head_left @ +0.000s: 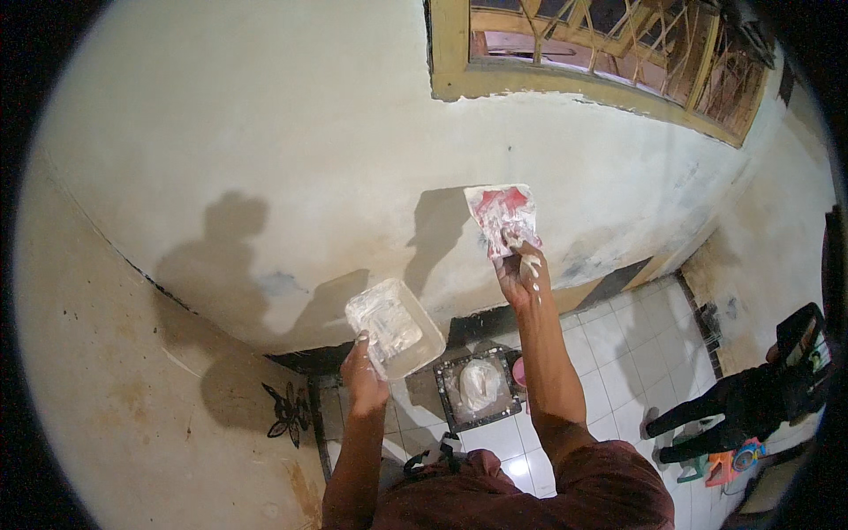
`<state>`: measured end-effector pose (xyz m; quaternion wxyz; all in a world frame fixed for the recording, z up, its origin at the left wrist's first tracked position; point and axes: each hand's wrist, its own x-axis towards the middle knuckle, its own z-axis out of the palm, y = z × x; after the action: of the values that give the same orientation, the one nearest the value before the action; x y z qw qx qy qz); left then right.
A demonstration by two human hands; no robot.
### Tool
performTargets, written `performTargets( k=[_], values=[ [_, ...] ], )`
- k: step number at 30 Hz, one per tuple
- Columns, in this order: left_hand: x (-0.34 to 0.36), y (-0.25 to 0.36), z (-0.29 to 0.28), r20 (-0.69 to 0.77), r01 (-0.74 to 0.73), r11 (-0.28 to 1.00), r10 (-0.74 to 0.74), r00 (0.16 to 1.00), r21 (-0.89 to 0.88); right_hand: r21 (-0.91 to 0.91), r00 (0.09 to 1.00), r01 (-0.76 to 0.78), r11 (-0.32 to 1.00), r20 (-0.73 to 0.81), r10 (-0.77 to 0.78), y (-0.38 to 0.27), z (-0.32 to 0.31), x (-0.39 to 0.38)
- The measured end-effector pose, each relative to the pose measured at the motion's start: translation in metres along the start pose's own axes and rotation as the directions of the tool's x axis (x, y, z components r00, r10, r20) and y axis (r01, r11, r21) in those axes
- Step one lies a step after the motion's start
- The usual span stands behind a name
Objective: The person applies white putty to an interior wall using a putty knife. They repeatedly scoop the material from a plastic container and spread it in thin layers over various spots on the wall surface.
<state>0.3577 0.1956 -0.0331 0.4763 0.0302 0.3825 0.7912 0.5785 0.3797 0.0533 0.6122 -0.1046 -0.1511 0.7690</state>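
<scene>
Dark red shirt (609,486) is nearest. Left hand (364,380) grips a pale tub (427,343); right hand (523,272) grips a flat red piece (505,210), smeared white, in front of the wall (344,150).

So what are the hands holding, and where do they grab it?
The left hand grips a pale rectangular tub by its lower left edge. The right hand holds a flat red piece, smeared white, by its lower end.

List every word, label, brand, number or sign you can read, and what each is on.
No readable text shows.
Scraper, smeared white: none visible.
Tub: none visible.
Wall: none visible.
Device screen, far right: too small to read.
</scene>
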Motion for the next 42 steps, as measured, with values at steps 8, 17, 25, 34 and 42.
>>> performTargets(
  k=[8,17,25,34,42],
  values=[
    [-0.021,0.035,-0.031,-0.004,-0.034,0.996,0.035,0.999,0.083,-0.679,0.796,0.475,0.559,0.061,-0.602,0.005,0.033,0.036],
    [-0.025,0.072,-0.037,0.018,-0.057,0.994,0.056,0.998,0.091,-0.699,0.475,0.104,-0.707,0.660,-0.582,0.035,0.014,0.101],
    [0.008,0.100,-0.088,0.023,0.075,0.992,-0.078,0.997,0.103,-0.785,0.595,0.034,-0.618,0.513,-0.619,0.057,0.022,0.053],
    [0.028,0.105,-0.094,0.161,0.138,0.989,-0.144,0.976,0.050,-0.764,0.645,0.101,-0.637,0.538,-0.543,0.087,0.054,0.092],
    [0.030,0.121,-0.102,0.196,0.133,0.991,-0.137,0.971,0.034,-0.882,0.349,0.125,-0.454,0.467,-0.812,0.033,0.064,0.094]
  ],
)
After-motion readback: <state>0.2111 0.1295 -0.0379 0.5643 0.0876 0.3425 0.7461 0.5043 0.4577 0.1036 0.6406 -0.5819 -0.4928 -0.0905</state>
